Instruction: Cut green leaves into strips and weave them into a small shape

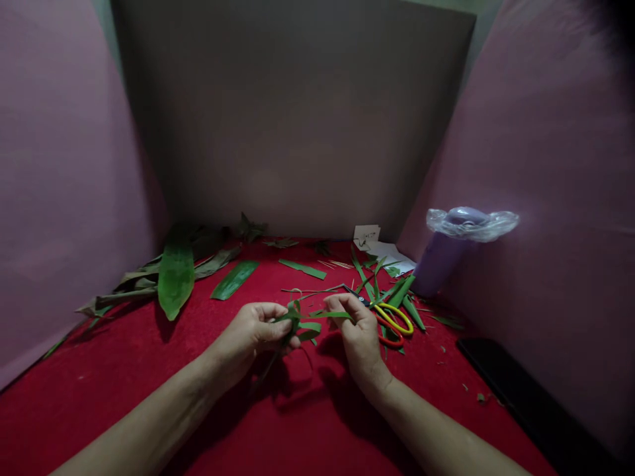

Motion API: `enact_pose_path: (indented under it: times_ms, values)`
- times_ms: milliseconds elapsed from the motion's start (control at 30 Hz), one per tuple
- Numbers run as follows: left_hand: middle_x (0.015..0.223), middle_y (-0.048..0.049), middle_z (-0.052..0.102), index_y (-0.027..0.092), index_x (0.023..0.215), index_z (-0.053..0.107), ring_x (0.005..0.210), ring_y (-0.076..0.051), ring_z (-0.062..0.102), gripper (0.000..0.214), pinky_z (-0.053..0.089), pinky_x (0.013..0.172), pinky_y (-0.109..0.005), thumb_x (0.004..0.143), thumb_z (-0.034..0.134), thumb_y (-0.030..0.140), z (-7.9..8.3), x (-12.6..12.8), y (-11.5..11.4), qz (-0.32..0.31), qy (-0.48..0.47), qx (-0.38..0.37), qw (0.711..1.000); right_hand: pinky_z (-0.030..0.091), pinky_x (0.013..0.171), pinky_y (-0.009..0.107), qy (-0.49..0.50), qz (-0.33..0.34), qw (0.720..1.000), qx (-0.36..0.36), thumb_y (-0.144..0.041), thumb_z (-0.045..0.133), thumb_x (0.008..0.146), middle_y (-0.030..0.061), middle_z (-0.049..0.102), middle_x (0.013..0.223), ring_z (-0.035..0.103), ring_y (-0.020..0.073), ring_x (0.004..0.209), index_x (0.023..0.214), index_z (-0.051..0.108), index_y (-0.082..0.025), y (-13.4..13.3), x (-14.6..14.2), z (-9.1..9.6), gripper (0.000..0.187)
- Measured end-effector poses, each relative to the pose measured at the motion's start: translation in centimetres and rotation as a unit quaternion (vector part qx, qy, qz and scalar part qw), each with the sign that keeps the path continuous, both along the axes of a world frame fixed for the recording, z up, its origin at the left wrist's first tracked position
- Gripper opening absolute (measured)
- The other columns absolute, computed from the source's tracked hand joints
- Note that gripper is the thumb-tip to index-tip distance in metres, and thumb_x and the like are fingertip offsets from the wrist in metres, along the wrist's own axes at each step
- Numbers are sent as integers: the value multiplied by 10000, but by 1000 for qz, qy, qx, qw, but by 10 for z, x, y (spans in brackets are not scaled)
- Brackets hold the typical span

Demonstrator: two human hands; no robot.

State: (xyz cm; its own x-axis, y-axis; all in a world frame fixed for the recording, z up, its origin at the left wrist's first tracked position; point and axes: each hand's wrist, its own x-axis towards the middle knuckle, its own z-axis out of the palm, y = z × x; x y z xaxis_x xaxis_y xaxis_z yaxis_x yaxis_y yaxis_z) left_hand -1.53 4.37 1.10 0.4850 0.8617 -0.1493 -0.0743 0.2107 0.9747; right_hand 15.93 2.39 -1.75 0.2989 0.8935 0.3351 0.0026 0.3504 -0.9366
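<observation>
Above the red cloth [278,423], my left hand [265,328] pinches a small bundle of looped green leaf strips [296,317] between thumb and fingers. Loops stick out to the top and right of the bundle, and thin ends hang below. A narrow leaf strip [322,315] runs from it to my right hand [354,334], whose thumb and fingers are closed on the strip. Just beyond my right hand lie scissors [397,318] with yellow and red handles, their blades partly hidden among leaf pieces.
Broad leaves [176,277] lie at the left, with cut leaf pieces [235,279] farther back. Leaf scraps [377,274] surround the scissors. A purple tumbler [441,258] with clear plastic stands at the right, near white papers [389,256]. A long black object [526,390] lies along the right wall.
</observation>
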Motion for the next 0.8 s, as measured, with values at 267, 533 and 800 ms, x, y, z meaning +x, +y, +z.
enact_pose_path:
  times_ms: [267, 533, 800]
  values:
    - [776, -21, 701, 190, 805, 672, 728, -168, 618, 114, 452, 680, -272, 764, 566, 201, -2, 4, -8, 160, 174, 308, 922, 394, 776, 299, 69, -77, 994, 34, -538, 405, 839, 23, 620, 820, 554, 160, 809, 826, 629, -184, 5, 6, -4, 419]
    - [771, -72, 687, 164, 910, 649, 711, -218, 595, 170, 427, 680, -348, 786, 533, 179, 1, -9, -5, 245, 354, 615, 661, 402, 756, 280, 145, -169, 974, 43, -475, 520, 790, 20, 580, 937, 544, 154, 841, 928, 547, -211, 18, 24, 5, 300]
    - [819, -76, 713, 136, 961, 633, 745, -228, 601, 237, 380, 760, -399, 815, 452, 86, 11, -4, -18, 170, 420, 713, 535, 410, 800, 299, -144, 69, 986, 48, -317, 524, 831, 38, 590, 927, 538, 183, 892, 936, 562, -196, -24, -10, 15, 165]
